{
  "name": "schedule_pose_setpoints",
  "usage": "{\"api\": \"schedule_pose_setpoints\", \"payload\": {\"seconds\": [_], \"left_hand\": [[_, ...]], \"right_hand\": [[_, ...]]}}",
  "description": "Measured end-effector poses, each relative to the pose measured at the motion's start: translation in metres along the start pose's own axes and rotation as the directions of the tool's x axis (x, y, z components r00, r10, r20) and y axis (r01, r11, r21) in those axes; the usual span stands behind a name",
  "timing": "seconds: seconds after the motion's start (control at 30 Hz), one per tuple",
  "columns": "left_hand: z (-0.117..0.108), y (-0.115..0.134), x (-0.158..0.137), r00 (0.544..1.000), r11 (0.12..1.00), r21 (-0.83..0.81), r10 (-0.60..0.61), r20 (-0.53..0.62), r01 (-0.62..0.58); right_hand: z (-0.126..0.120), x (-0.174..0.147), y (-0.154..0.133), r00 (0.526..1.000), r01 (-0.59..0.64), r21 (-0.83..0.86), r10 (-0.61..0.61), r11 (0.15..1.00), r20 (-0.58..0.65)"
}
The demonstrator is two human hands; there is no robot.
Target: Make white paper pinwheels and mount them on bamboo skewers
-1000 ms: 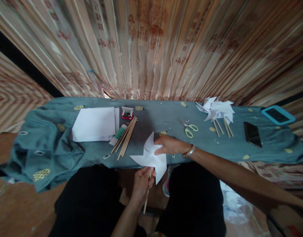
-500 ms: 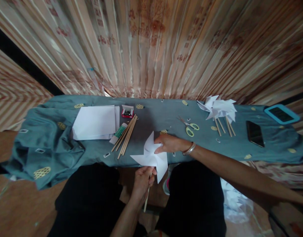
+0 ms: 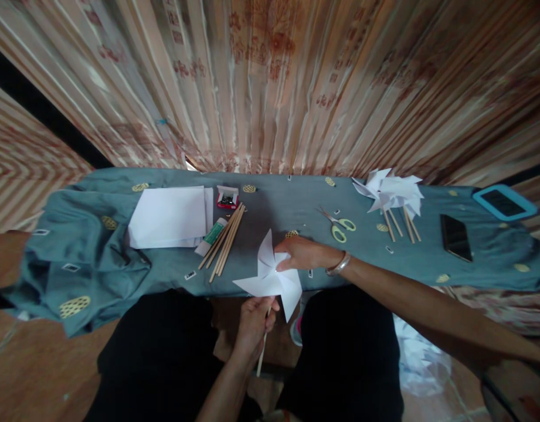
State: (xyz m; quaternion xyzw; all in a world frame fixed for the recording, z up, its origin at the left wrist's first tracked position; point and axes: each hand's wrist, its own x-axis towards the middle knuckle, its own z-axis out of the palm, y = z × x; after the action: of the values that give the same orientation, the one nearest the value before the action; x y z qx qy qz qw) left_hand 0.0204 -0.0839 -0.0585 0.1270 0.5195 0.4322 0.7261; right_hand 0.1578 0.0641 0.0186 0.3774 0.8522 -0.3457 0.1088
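Note:
A white paper pinwheel (image 3: 268,282) stands over the front edge of the cloth-covered table, its pointed blades spread. Below it, my left hand (image 3: 253,325) is closed round the thin wooden stick (image 3: 261,355), whose lower end pokes out under the fist. My right hand (image 3: 301,254) reaches in from the right and grips the pinwheel near its centre. Its thumb lies on the paper by a small pin head (image 3: 276,270); the other fingers are partly hidden behind the blades.
Left on the table (image 3: 270,205) lie stacked white paper (image 3: 168,218), a small red box of pins (image 3: 227,198), a green-and-white glue stick (image 3: 211,236) and several wooden sticks (image 3: 227,242). Rightward are scissors (image 3: 338,224), finished pinwheels (image 3: 390,192), a phone (image 3: 456,237) and a blue-framed tablet (image 3: 504,203).
The pinwheel has turned slightly counterclockwise, its top tip going left and its bottom tip right. The pin head now shows beside my right thumb. Both hands stay nearly in place.

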Motion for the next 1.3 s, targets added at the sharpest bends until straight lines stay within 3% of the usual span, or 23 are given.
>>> {"api": "schedule_pose_setpoints", "payload": {"seconds": [0.47, 1.17, 1.3], "left_hand": [[0.003, 0.003, -0.003, 1.0, 1.0, -0.003, -0.011, -0.006, 0.011], [0.008, 0.009, -0.005, 1.0, 1.0, -0.017, -0.017, 0.011, 0.018], [0.008, 0.012, -0.006, 1.0, 1.0, -0.017, -0.019, 0.017, 0.019]], "right_hand": [[-0.002, 0.003, -0.002, 0.999, -0.025, 0.024, 0.024, 0.999, 0.036], [-0.004, 0.016, -0.002, 0.991, -0.041, -0.109, 0.054, 0.993, 0.121], [-0.005, 0.013, -0.002, 0.992, -0.032, -0.062, 0.039, 0.998, 0.123]]}}
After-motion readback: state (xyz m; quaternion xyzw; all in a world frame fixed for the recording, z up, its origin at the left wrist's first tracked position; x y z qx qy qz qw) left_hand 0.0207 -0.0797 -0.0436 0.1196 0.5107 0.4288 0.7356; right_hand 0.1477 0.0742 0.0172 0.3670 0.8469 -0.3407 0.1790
